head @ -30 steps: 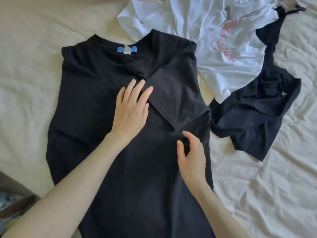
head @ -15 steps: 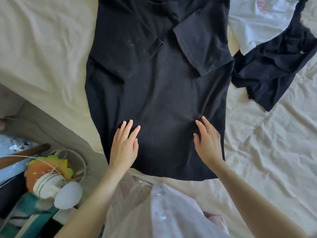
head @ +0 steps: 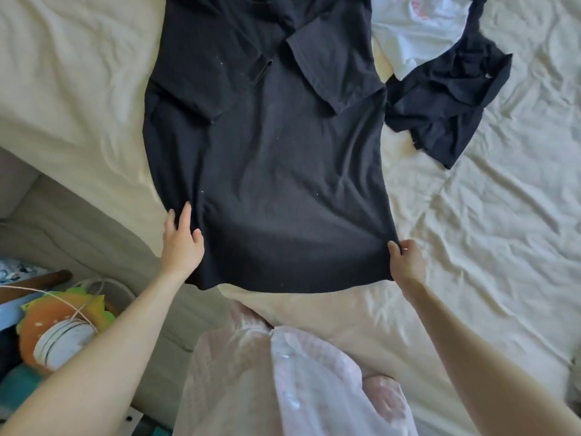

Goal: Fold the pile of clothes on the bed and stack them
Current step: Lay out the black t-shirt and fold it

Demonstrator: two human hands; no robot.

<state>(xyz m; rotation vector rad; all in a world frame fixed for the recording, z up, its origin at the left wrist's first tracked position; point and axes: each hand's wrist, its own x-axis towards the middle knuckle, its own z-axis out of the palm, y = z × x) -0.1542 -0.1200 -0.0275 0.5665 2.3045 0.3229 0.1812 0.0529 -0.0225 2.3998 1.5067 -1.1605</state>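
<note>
A black T-shirt (head: pixel 267 158) lies flat on the cream bed (head: pixel 487 231), both sleeves folded in over its chest. My left hand (head: pixel 180 243) grips the shirt's lower left side edge, thumb on top of the cloth. At the lower right corner of the hem my right hand (head: pixel 405 259) pinches the fabric. A crumpled white T-shirt (head: pixel 418 33) with red print lies at the top right. Beside it sits a rumpled black garment (head: pixel 449 99).
The bed's left edge drops to a beige mattress side (head: pixel 78 234). Below it on the floor are an orange and green toy (head: pixel 53 322), a white round object (head: pixel 63 344) and a cord. My own pale pink clothing (head: pixel 283 388) fills the bottom centre.
The view tilted down toward the hem. Both hands slid from flat on the shirt's lower front outward to its left and right edges and took hold of the fabric.
</note>
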